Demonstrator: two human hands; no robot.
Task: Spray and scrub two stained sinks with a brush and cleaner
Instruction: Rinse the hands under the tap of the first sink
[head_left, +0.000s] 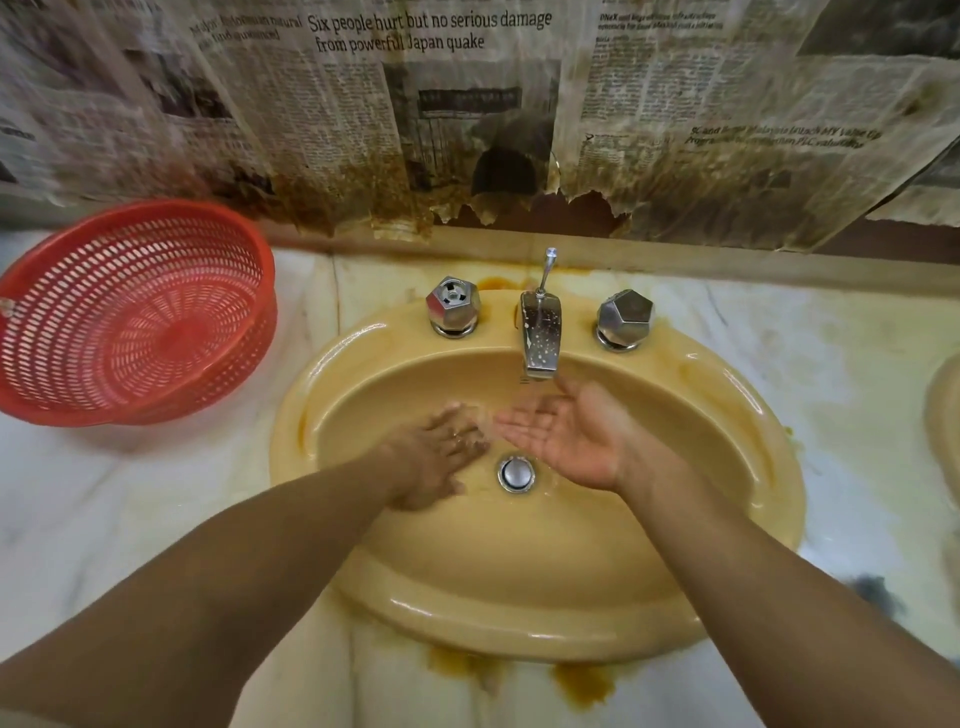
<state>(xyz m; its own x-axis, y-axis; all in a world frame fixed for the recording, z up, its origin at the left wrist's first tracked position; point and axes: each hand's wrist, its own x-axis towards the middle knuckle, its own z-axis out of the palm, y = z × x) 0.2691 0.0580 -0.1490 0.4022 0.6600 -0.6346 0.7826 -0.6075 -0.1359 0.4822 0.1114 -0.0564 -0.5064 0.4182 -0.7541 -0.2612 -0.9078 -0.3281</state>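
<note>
Two bare hands meet low in the yellow sink (519, 613): the left hand (441, 452) lies palm down with fingers straight, and the right hand (566, 441) is turned palm up and spread. Neither holds anything, and both sit just above the drain (516, 474), under water running from the spout (540, 338). Neither brush nor cleaner shows anywhere, and only a sliver of the second sink (943, 431) sits at the right edge. Water bouncing off the open palm could splash over the rim onto the rust-stained counter (582, 686) and the torn newspaper (467, 104) behind, and wet hands may slip on a bottle.
</note>
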